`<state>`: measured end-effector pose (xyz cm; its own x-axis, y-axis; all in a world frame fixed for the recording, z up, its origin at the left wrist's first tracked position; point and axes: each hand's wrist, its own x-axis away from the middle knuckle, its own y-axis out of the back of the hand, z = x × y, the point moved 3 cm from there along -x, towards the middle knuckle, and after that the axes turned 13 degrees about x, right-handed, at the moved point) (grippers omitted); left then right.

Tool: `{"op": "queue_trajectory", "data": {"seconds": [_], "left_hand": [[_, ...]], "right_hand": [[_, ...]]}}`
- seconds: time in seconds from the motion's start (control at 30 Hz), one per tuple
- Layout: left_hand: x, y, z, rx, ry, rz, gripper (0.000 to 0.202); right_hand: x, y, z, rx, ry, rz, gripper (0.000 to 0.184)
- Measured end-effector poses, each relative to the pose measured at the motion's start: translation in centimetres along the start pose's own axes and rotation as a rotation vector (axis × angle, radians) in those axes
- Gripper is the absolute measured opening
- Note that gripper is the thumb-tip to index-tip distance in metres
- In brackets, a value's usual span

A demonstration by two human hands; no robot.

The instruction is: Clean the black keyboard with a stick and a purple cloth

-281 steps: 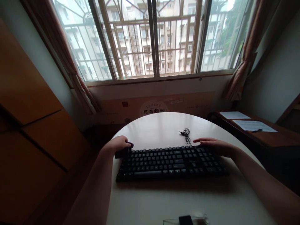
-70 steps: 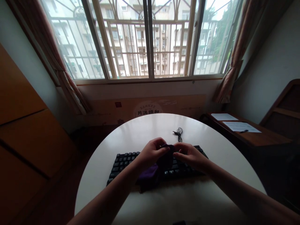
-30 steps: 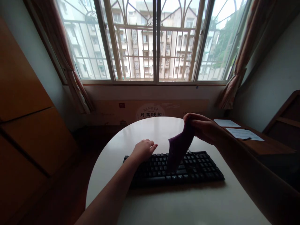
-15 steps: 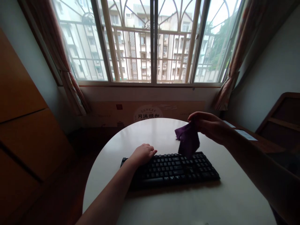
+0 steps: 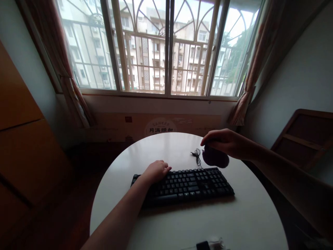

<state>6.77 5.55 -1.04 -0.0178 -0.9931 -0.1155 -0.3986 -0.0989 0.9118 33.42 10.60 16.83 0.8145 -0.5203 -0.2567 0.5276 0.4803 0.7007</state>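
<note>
A black keyboard [image 5: 189, 185] lies at a slight slant on the white round table [image 5: 208, 222]. My left hand [image 5: 156, 171] lies over its upper left part, fingers curled at the far edge and thumb toward the keys. Beyond the keyboard's right end, my right hand [image 5: 221, 139] is closed on a dark purple cloth [image 5: 215, 157], pinched at the top. The cloth hangs in the air past the far right corner of the keyboard. A coiled black cable [image 5: 197, 156] rests on the table behind the keyboard, left of the cloth.
At the table's near edge lies a small clear and black object [image 5: 205, 246], partly cut off. A long printed box [image 5: 117, 126] stands under the window. To the right is a brown wooden chair back [image 5: 304, 135], and an orange cabinet [image 5: 28, 152] stands at left.
My right hand has moved the cloth away from above the keyboard, slightly farther back, uncovering the cable. The view has shifted a little. My left hand stays on the keyboard.
</note>
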Motion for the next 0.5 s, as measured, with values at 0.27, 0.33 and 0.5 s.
{"op": "queue_trajectory", "data": {"seconds": [0.27, 0.33, 0.5], "left_hand": [[0.5, 1.4, -1.7, 0.049, -0.035, -0.082, 0.042], [0.8, 2.3, -4.0, 0.162, -0.117, -0.154, 0.044], [1.9, 2.4, -10.6, 0.963, -0.371, 0.031, 0.061]], "right_hand": [[0.8, 0.8, 0.4, 0.030, 0.074, -0.160, 0.028], [0.7, 0.7, 0.2, -0.028, 0.063, -0.241, 0.028], [-0.5, -2.0, -0.6, -0.381, 0.017, -0.321, 0.034]]}}
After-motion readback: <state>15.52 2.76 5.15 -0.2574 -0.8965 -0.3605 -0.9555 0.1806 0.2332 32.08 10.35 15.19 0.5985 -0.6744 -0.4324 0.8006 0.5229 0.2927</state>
